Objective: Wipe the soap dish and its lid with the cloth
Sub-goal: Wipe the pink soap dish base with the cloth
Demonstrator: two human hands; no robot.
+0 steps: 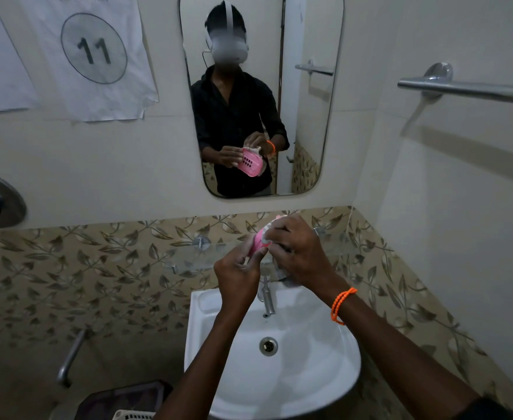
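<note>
Fingers of the left hand (239,272) grip the pink soap dish (258,242) steady above the sink (334,368) at frame centre, so the right hand (297,250), curled round the cloth (266,231), can rub it.

Dim indoor light, soft shadows, wide-angle bending at edges, slight blur

Both hands raised together in front of the chest.
Left hand (239,275) fingers curled in a grip; right hand (297,250) curled just beside it, forearms converging.
</note>
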